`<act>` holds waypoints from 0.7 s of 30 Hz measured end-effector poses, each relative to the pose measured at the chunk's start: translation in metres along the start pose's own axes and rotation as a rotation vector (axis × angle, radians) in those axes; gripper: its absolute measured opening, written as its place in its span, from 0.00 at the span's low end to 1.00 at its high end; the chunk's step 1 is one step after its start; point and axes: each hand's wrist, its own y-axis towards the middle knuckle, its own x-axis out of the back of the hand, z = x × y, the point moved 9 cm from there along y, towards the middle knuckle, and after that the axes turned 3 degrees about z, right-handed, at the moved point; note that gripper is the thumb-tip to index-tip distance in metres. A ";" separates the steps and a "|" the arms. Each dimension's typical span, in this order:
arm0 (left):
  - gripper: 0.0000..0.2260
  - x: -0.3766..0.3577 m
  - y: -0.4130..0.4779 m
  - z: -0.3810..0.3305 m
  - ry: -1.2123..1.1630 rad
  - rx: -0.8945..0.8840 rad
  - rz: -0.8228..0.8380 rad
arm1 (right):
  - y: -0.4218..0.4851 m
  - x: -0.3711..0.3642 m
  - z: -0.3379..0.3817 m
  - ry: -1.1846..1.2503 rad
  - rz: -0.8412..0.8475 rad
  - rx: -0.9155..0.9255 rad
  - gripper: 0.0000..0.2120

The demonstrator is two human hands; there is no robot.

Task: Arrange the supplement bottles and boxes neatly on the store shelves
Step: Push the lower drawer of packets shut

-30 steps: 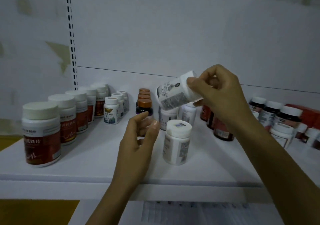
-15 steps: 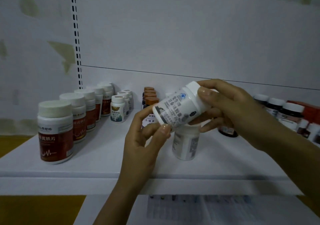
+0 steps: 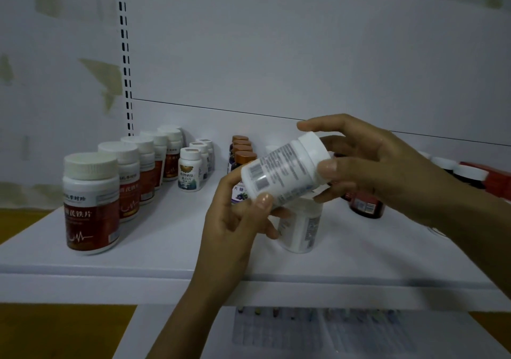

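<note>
A white supplement bottle (image 3: 284, 170) with a white cap lies tilted in the air above the shelf (image 3: 166, 237), its printed label and barcode facing me. My left hand (image 3: 235, 215) grips its base from below with thumb and fingers. My right hand (image 3: 367, 165) curls round its cap end from the right. Directly beneath it a second white bottle (image 3: 301, 228) stands upright on the shelf, its top hidden by the held bottle and my fingers.
A row of red-labelled bottles (image 3: 92, 201) with white caps runs back along the left. Small white bottles (image 3: 190, 170) and brown-capped dark bottles (image 3: 243, 155) stand behind. Dark bottles (image 3: 366, 206) and a red box (image 3: 495, 179) sit at the right.
My right hand brought the bottle down from above the shelf to my left hand, which took hold of its base. The bottle has since turned, so its barcode side faces me.
</note>
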 end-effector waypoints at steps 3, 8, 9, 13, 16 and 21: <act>0.27 -0.004 -0.001 -0.004 0.041 -0.041 0.045 | 0.002 0.004 0.001 -0.033 -0.037 -0.026 0.21; 0.29 -0.005 -0.002 -0.004 0.014 -0.029 0.058 | 0.000 0.004 0.003 -0.066 -0.019 0.002 0.18; 0.28 -0.004 -0.001 -0.001 0.014 -0.008 0.044 | -0.001 0.003 0.003 -0.071 -0.013 0.013 0.18; 0.26 -0.003 0.002 0.006 0.029 0.041 0.020 | -0.006 -0.002 0.001 -0.074 0.050 0.028 0.20; 0.24 -0.003 0.001 0.003 0.051 0.011 0.023 | -0.007 -0.002 0.004 -0.051 0.070 0.058 0.20; 0.24 -0.003 -0.001 -0.003 0.048 -0.037 0.020 | -0.002 0.004 0.000 0.005 0.034 0.034 0.16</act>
